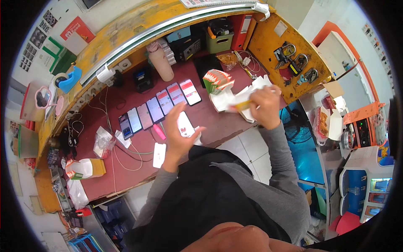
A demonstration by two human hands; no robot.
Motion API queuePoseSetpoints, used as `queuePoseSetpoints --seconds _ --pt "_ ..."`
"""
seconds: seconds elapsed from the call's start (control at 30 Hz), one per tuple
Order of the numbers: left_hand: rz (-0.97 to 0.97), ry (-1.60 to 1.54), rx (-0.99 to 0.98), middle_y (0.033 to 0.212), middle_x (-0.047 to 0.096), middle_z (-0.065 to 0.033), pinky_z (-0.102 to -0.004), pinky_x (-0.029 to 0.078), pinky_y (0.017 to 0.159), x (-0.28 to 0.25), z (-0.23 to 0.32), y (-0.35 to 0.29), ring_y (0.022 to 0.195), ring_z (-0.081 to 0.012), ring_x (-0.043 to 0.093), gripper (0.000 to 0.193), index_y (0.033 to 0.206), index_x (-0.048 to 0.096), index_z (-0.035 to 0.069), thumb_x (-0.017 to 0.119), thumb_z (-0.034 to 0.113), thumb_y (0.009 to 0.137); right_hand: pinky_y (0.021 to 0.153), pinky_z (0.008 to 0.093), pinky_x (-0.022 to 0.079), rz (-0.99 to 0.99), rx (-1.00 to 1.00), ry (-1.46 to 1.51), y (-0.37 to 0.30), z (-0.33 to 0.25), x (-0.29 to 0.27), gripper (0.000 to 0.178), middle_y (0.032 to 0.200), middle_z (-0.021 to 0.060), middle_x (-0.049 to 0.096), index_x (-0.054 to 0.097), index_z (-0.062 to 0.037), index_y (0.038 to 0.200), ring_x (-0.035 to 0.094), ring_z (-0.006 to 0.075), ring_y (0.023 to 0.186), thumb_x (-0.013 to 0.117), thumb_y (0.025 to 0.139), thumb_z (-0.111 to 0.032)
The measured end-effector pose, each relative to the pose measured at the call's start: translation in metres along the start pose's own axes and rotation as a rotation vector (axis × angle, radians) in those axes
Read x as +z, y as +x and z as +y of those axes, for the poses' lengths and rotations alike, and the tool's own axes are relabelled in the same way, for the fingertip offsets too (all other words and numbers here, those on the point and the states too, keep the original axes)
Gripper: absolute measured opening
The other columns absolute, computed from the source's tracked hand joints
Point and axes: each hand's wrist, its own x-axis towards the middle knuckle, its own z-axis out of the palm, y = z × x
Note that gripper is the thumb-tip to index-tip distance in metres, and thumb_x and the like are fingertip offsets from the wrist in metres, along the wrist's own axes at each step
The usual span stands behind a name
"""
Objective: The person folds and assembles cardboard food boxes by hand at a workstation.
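My left hand (178,132) is raised over the dark red counter (126,168), fingers loosely curled around a white-backed phone (185,124). My right hand (265,103) grips a bunch of white paper slips with a yellow strip (243,100) above the counter's right end. A fanned stack of small green and red cards (217,80) stands just left of that paper. A row of several lit phones (157,109) lies on the counter beyond my left hand. A pink device (159,131) and a white phone (159,155) lie near my left wrist.
A pale bottle (160,63), a black box (143,79) and a green bin (219,42) stand at the back. Padlocks (294,63) hang on the yellow side panel. White cables (126,155), a plastic bag (103,142) and an open carton (84,168) lie at left.
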Motion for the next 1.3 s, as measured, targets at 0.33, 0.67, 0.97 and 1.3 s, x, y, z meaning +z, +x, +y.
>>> queuePoseSetpoints --seconds 0.33,0.67,0.97,1.3 --pt "-0.201 -0.934 -0.541 0.091 0.069 -0.0119 -0.0247 0.056 0.061 0.003 0.02 0.021 0.075 -0.0147 0.068 0.016 0.102 0.06 -0.004 0.061 0.007 0.091 0.09 0.0447 0.041 0.052 -0.035 0.557 0.04 -0.103 -0.011 0.047 0.114 0.0107 0.051 0.062 -0.0129 0.107 0.052 0.0302 0.104 0.078 0.064 -0.023" --pt "0.108 -0.946 -0.289 0.102 0.068 -0.0195 -0.0351 0.058 0.076 -0.017 0.003 0.034 0.095 -0.0269 0.068 0.009 0.097 0.054 0.001 0.057 0.003 0.089 0.075 0.0241 0.051 0.089 0.508 1.456 0.041 -0.139 0.046 0.018 0.091 0.0073 0.067 0.062 0.0031 0.101 0.063 0.0111 0.084 0.068 0.086 -0.004" --pt "0.168 -0.597 -0.171 0.107 0.064 -0.0145 -0.0248 0.052 0.077 -0.006 0.007 0.028 0.091 -0.0147 0.064 0.017 0.098 0.069 -0.006 0.069 0.006 0.085 0.086 0.027 0.047 0.095 0.503 1.565 0.044 -0.142 0.061 0.006 0.108 0.0095 0.061 0.069 0.0022 0.089 0.058 0.0136 0.097 0.067 0.086 -0.002" --pt "0.191 -0.93 -0.361 0.096 0.068 -0.0106 -0.025 0.051 0.078 -0.008 -0.007 0.016 0.087 -0.015 0.064 0.015 0.09 0.069 -0.004 0.075 -0.002 0.076 0.085 0.0275 0.047 0.02 0.408 1.559 0.044 -0.143 0.058 0.008 0.112 0.0103 0.059 0.069 0.0019 0.091 0.057 0.0147 0.099 0.066 0.086 -0.005"
